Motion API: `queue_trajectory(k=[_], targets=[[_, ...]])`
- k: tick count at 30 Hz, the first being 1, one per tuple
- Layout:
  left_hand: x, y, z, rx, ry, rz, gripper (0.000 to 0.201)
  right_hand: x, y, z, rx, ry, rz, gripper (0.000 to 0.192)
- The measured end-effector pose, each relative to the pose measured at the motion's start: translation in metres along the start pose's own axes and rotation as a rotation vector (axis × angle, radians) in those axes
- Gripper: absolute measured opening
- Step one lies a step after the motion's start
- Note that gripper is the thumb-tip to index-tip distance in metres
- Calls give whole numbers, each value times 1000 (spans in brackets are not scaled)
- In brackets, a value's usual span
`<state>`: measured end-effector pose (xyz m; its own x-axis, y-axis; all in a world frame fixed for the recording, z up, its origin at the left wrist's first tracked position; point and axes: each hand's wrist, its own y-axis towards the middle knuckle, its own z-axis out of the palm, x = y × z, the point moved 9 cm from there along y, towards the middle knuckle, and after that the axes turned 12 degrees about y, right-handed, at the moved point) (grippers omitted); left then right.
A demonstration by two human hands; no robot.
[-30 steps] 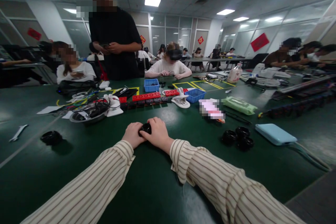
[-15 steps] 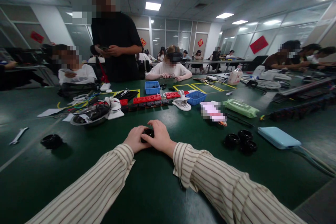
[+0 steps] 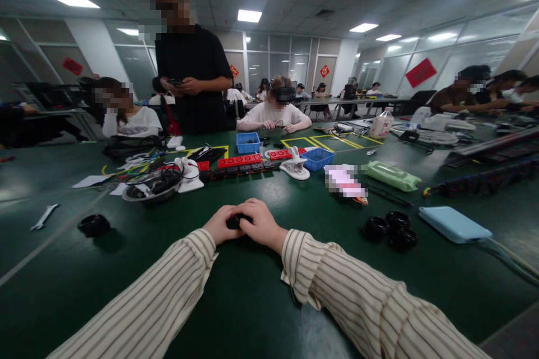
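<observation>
Between my hands is a small, shiny black round piece (image 3: 234,221), mostly covered by my fingers. From its left side my left hand (image 3: 220,225) is wrapped round it. My right hand (image 3: 261,223) closes on it from the right, its fingers curved over the top and the thumb in front. Both hands are low over the green table. A similar black ring-shaped piece (image 3: 94,225) lies to the left, apart from my hands. Three more black ring-shaped pieces (image 3: 398,229) sit grouped on the right.
A wrench (image 3: 44,217) lies far left. Ahead are a bowl of cables (image 3: 147,193), a red and black power strip (image 3: 240,164), a white clamp stand (image 3: 295,165) and a blue bin (image 3: 318,159). Rightward lie a green packet (image 3: 391,175) and a light-blue box (image 3: 455,224). People sit and stand beyond.
My right hand's fingers have closed further over the black round piece, which shows less from above. The whole view has shifted slightly, moving the scene right and down.
</observation>
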<state>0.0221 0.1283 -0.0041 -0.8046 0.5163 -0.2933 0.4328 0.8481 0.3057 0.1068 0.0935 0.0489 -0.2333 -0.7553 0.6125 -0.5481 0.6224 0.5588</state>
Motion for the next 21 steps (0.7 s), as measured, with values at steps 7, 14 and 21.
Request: queue_trajectory(k=[7,14,21], targets=[[-5,-1,0,21,21,-20,58,3,-2,-7,-96,-15,-18,30],[-9,-4,-7,12,335,-206,40,-16,-3,-10,-162,-157,216,36],[-8,-1,-4,-44,167,-53,41,-6,0,-3,-82,-79,87,16]])
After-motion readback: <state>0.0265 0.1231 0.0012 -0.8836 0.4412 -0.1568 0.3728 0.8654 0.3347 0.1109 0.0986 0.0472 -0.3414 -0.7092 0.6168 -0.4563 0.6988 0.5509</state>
